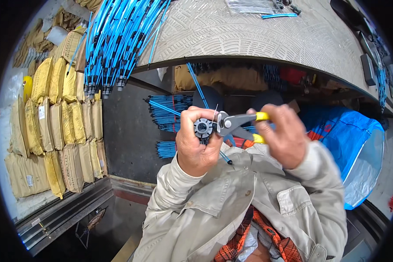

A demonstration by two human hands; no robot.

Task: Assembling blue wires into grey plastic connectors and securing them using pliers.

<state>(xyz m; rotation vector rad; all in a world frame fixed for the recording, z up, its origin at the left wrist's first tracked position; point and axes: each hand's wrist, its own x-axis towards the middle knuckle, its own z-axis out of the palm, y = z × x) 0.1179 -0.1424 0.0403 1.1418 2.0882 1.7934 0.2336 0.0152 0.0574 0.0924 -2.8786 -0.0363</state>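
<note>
My left hand (193, 150) grips a round grey-and-black slotted hub (203, 128), its ringed end facing up. Thin blue rods (165, 108) stick out around the hub, several of them partly hidden by my fingers. In my right hand (284, 135), somewhat blurred, is a pair of cutting pliers (236, 124) with yellow-tipped handles. The pliers' jaws lie against the hub's right side, by my left fingertips. A fine pale wire or strand (215, 112) stands up there; what exactly sits between the jaws cannot be made out.
Ahead is a worktop (231, 37) with a textured grey cover and a large heap of blue rod assemblies (120, 41). Below it lie bundled blue rods (172, 112). Stacked brown paper sacks (70, 122) line the left; a blue plastic bag (345, 135) stands at my right.
</note>
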